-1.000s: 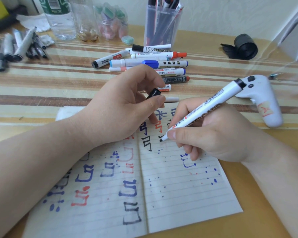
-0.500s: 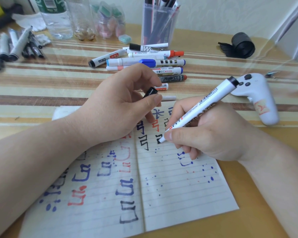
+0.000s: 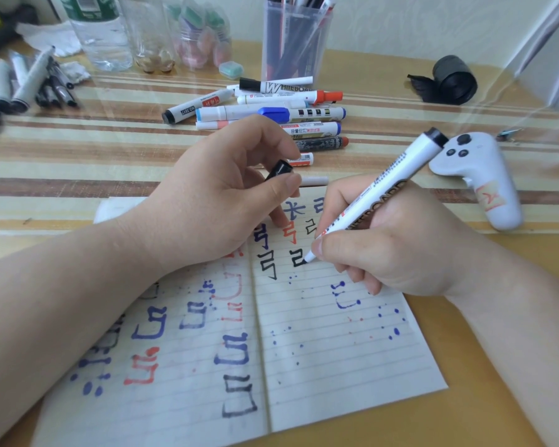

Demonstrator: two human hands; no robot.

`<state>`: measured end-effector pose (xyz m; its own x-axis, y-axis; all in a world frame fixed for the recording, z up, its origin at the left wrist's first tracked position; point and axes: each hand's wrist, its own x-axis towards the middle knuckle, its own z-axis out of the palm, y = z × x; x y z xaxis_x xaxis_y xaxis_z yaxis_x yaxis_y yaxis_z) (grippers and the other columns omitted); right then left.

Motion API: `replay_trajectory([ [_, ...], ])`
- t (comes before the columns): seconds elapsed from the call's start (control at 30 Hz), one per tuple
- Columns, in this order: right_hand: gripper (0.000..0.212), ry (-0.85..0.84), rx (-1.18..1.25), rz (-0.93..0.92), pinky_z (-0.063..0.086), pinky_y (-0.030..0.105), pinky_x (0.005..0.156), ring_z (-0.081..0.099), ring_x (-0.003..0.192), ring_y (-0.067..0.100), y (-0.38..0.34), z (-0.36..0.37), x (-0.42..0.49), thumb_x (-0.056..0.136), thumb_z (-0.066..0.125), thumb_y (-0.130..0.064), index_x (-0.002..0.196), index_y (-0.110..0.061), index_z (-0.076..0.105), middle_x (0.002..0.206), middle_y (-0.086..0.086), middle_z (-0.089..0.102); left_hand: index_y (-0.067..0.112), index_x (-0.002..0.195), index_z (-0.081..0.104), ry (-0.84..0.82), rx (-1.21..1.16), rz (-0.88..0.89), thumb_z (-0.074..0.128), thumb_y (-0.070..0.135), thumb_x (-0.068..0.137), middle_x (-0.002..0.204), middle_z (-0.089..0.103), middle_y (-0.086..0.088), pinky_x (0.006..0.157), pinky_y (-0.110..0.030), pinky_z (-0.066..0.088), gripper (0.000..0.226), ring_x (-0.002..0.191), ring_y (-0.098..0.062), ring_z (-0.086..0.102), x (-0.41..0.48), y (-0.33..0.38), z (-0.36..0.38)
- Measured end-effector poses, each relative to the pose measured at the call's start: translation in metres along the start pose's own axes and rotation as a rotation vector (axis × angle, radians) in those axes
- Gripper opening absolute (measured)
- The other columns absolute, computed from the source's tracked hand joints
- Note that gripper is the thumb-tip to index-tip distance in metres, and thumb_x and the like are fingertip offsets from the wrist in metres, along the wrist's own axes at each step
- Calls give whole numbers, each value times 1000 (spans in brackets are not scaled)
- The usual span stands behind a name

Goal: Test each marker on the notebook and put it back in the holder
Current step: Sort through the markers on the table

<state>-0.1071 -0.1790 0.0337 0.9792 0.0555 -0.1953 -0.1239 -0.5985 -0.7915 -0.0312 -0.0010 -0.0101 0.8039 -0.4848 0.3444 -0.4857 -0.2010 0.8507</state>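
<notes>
A new black mark has shown up on the right page since a second ago, just by the marker tip. The right hand (image 3: 400, 250) has hardly shifted, and the view has slid a little.

The right hand is wrapped around the white marker (image 3: 384, 191), holding it low near the tip, like a pencil. The tip touches the notebook (image 3: 336, 366) near the top of the right page, beside other black, red and blue marks. The marker leans back, with its black end up and to the right.

The left hand (image 3: 213, 195) pinches the black cap (image 3: 279, 169) between thumb and first finger, up above the top edge of the notebook. The left arm lies over the left page.

The step looks like the test itself - drawing a small shape to see if the ink runs. To do it well, press softly and make short, slow lines, so the tip does not squash. Use a clean bit of paper so the new line is easy to see. Keep the side of the hand off the wet ink, or it may smear.

The cap is close by, which is good - it can go back on fast. The holder (image 3: 294, 43) stands at the back of the table, well apart from the hands, past a bunch of loose markers (image 3: 271, 112).
</notes>
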Motion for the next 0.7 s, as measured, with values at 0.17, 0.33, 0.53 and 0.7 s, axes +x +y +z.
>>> replay_trajectory([
  [0.17,24,-71,38,4,42,17,36,55,36,6,3,-2,2,79,77,-11,57,-17,69,47,1,62,26,102,57,-2,-13,-4,68,20,93,89,72,5,59,-33,52,15,65,-19,76,0,-2,0],
  [0.33,30,-104,82,-85,44,21,40,57,43,11,10,-4,4,83,78,-7,57,-17,66,51,3,63,24,103,57,-11,-3,10,69,17,94,88,70,7,60,-32,52,16,66,-20,76,1,-2,0],
  [0.53,9,-117,266,-196,44,26,42,55,47,15,25,-8,6,79,75,-16,75,-10,69,56,4,62,31,99,57,1,-31,-8,75,23,83,90,69,1,63,-40,57,26,66,-24,76,2,-1,0],
  [0.7,5,-103,400,-251,33,21,40,40,40,18,33,-8,13,79,72,-10,77,-9,67,49,7,48,24,92,62,-6,37,-39,85,16,81,86,77,7,70,-41,62,27,68,-15,76,2,1,-1],
])
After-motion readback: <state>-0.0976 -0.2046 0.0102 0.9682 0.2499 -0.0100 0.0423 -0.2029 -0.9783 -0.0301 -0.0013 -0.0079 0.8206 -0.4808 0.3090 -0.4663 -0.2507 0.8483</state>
